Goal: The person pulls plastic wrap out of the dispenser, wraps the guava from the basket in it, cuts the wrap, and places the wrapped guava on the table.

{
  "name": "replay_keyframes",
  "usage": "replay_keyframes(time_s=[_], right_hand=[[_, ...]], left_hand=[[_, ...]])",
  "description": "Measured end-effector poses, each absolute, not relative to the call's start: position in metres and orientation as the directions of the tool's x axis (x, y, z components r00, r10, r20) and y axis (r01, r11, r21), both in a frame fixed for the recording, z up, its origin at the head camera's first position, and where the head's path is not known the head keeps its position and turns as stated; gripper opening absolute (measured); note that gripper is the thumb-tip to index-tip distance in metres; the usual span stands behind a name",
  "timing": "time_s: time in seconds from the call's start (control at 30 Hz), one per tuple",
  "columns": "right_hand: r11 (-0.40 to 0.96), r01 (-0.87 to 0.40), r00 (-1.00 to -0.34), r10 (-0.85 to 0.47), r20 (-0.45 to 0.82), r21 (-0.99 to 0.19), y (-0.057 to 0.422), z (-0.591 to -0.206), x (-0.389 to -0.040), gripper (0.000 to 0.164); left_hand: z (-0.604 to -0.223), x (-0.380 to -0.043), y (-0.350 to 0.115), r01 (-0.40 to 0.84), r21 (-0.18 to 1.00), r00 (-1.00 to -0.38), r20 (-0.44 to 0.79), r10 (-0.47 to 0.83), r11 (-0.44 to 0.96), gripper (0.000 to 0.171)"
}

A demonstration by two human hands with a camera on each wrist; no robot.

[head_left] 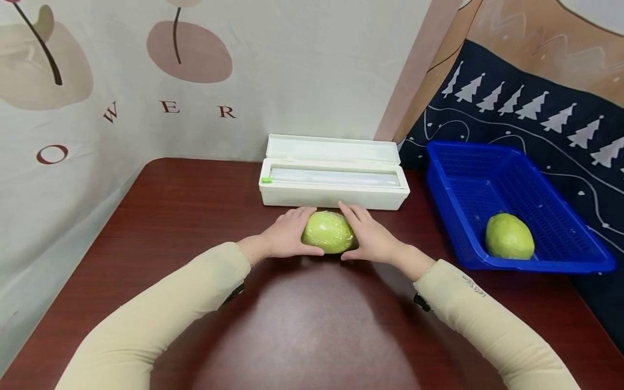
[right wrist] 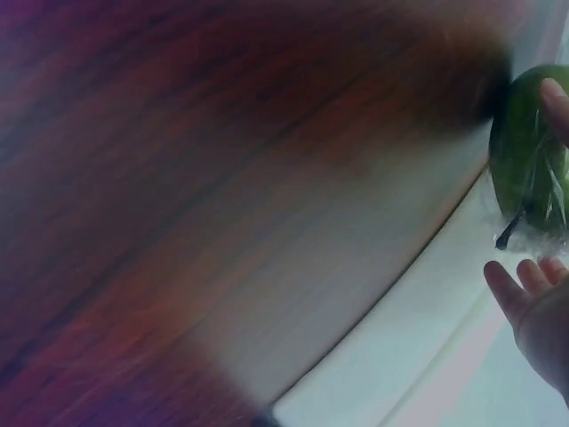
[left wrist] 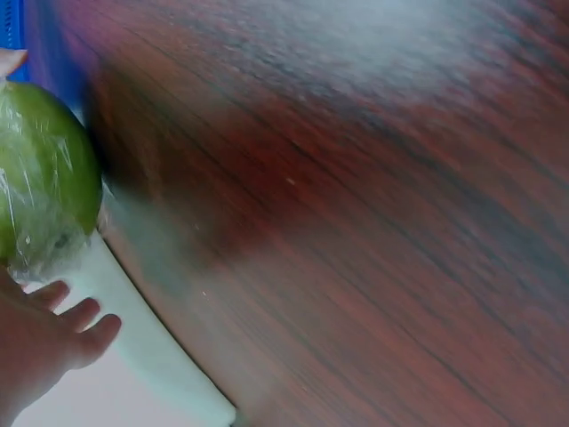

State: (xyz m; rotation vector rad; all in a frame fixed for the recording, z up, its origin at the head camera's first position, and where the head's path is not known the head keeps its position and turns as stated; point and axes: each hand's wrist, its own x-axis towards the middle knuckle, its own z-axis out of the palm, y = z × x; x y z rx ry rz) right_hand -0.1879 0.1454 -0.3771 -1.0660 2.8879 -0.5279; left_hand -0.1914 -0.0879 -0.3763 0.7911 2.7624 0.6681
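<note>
An oval green fruit (head_left: 327,233), wrapped in clear plastic film, sits between both hands near the middle of the table. My left hand (head_left: 291,233) holds its left end, thumb on the near side and fingers at the far side. At the other end, my right hand (head_left: 371,235) holds it the same way. Film wrinkles show on the fruit (left wrist: 44,169) in the left wrist view. A dark stem shows through the film at one end of the fruit (right wrist: 524,178) in the right wrist view. Just behind the hands stands a white cling film box (head_left: 336,196), its lid raised.
A green slider (head_left: 266,180) sits at the left of the film box. On the right, a blue plastic basket (head_left: 575,227) holds another green fruit (head_left: 509,236). The dark red-brown table (head_left: 195,216) meets printed curtains (head_left: 292,70) at the back and right.
</note>
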Motion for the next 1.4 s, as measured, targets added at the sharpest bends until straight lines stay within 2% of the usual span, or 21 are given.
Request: replay_keyframes(time_s=[0.13,0.3,0.4,0.57,0.7,0.77,0.9,0.97,1.13,1.3,1.4], right_hand=[[0.688,-0.618,-0.770,-0.628,0.114,-0.380,0.151,-0.379,-0.187,0.103],[0.652,-0.623,-0.759,-0.637,0.134,-0.431,0.152,-0.379,-0.187,0.084],[0.645,-0.630,-0.751,-0.647,0.129,-0.433,0.151,-0.379,-0.188,0.083],[0.651,-0.632,-0.744,-0.661,0.095,-0.420,0.148,-0.381,-0.189,0.097],[0.669,-0.634,-0.747,-0.659,0.084,-0.389,0.146,-0.377,-0.190,0.094],[0.671,-0.632,-0.746,-0.662,0.069,-0.388,0.146,-0.375,-0.191,0.093],[0.675,-0.604,-0.751,-0.660,0.021,-0.424,0.151,-0.375,-0.191,0.101],[0.670,-0.589,-0.757,-0.654,0.017,-0.451,0.153,-0.376,-0.191,0.098],[0.636,-0.559,-0.770,-0.636,0.049,-0.532,0.155,-0.379,-0.194,0.079],[0.610,-0.537,-0.767,-0.641,0.036,-0.582,0.156,-0.378,-0.196,0.078],[0.602,-0.515,-0.770,-0.638,0.021,-0.609,0.158,-0.377,-0.196,0.077]], left_hand=[[-0.378,-0.189,-0.098,0.458,0.503,-0.849,0.004,0.528,0.733,0.107],[-0.385,-0.188,-0.103,0.459,0.594,-0.843,0.057,0.534,0.661,0.077],[-0.386,-0.187,-0.102,0.475,0.601,-0.833,0.070,0.549,0.643,0.067],[-0.382,-0.186,-0.097,0.546,0.531,-0.796,0.089,0.598,0.648,0.078],[-0.380,-0.187,-0.095,0.595,0.475,-0.766,0.091,0.637,0.648,0.079],[-0.380,-0.188,-0.095,0.594,0.482,-0.762,0.078,0.643,0.644,0.076],[-0.379,-0.188,-0.098,0.556,0.538,-0.769,0.044,0.638,0.634,0.072],[-0.378,-0.188,-0.099,0.537,0.561,-0.773,0.029,0.633,0.630,0.072],[-0.377,-0.189,-0.096,0.505,0.607,-0.774,0.006,0.633,0.613,0.076],[-0.379,-0.189,-0.094,0.459,0.652,-0.781,-0.027,0.624,0.603,0.092],[-0.380,-0.190,-0.093,0.442,0.667,-0.798,-0.012,0.602,0.600,0.088]])
